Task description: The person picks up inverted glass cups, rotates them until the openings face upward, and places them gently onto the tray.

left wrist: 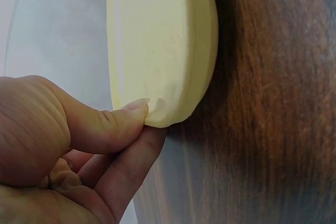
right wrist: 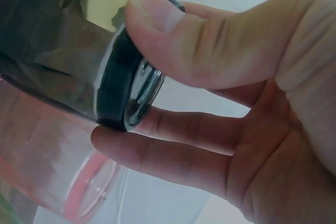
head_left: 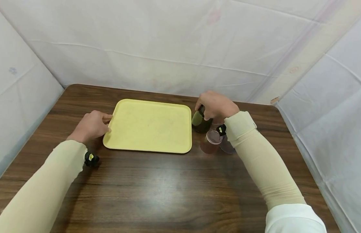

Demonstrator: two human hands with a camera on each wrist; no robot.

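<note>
A pale yellow tray point(head_left: 151, 126) lies flat on the brown wooden table. My left hand point(head_left: 91, 126) pinches its left rim, thumb on top and fingers under the tray edge point(left wrist: 163, 114). To the right of the tray stands a dark green translucent cup point(head_left: 200, 121). My right hand point(head_left: 216, 106) grips it from above, thumb and fingers round the cup's rim point(right wrist: 123, 90). A reddish translucent cup point(head_left: 211, 142) stands just in front of the green one, close under my right wrist.
Another clear cup point(head_left: 227, 147) sits partly hidden behind my right sleeve. White sheeting walls off the table at the back and both sides. The table edge point(head_left: 288, 129) runs near on the right. Bare wood point(head_left: 157, 191) stretches in front of the tray.
</note>
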